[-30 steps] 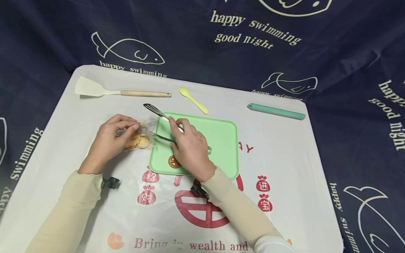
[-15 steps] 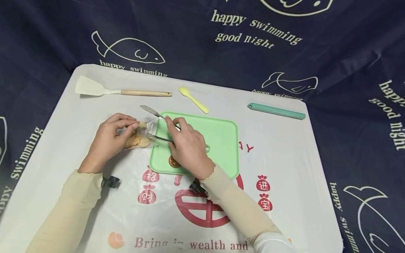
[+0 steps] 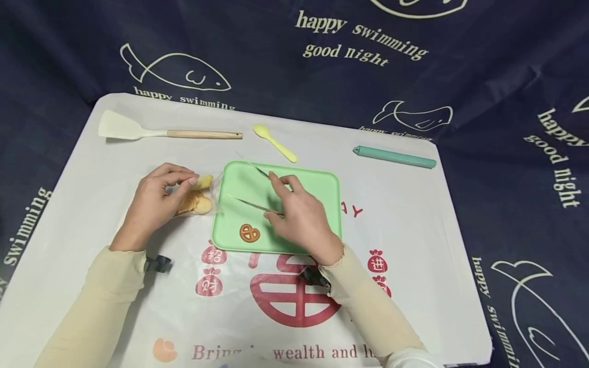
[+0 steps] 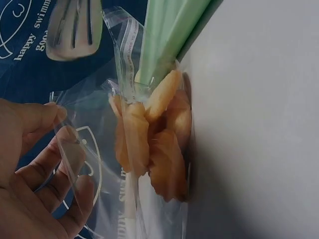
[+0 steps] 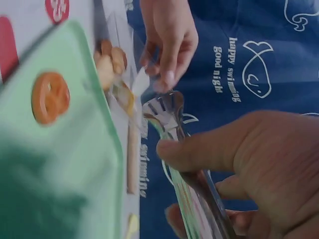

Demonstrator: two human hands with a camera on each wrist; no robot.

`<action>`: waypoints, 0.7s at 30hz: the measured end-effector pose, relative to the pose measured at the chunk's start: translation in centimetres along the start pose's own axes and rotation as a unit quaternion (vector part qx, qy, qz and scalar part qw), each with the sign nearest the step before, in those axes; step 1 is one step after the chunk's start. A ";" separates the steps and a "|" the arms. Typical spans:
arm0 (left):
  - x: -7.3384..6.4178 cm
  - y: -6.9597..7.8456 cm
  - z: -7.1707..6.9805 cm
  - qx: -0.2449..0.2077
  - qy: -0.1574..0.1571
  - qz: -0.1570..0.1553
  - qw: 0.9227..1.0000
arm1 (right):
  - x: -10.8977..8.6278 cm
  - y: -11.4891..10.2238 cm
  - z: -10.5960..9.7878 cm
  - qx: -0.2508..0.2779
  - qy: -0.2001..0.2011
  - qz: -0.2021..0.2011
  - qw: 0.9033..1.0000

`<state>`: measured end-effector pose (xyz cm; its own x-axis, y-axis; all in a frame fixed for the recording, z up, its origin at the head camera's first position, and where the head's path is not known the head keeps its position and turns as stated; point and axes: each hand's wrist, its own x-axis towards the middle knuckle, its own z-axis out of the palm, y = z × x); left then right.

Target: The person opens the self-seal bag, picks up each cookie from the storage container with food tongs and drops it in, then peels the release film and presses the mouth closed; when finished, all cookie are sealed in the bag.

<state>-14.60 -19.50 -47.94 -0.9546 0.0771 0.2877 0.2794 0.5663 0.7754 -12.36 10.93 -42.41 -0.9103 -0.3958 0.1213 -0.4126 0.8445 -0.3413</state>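
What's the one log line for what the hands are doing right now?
left hand: pinches clear bag, snacks inside | right hand: holds tongs, arms spread | green tray: one pretzel on it

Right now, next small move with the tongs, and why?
I'd likely ease the tongs into the clear bag and pinch a food piece inside: the right hand holds the tongs spread with nothing between, the left hand pinches the bag, and the green tray bears one pretzel.
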 end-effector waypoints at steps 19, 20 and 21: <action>-0.4 0.0 -0.5 -0.005 -0.010 0.022 1.000 | 2.1 -2.9 1.2 -0.049 -0.129 0.049 0.989; -0.4 -0.1 -0.5 -0.006 -0.008 0.024 1.000 | 2.1 -2.9 1.1 -0.057 -0.122 0.051 0.990; -0.3 -0.1 -0.6 -0.007 -0.005 0.027 1.000 | 2.0 -2.8 1.0 -0.063 -0.114 0.053 0.990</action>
<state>-14.25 -20.07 -47.80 -0.9394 0.1157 0.3226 0.3311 0.5489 0.7675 -13.00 7.35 -42.17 -0.9236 -0.3614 -0.1278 -0.3291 0.9185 -0.2192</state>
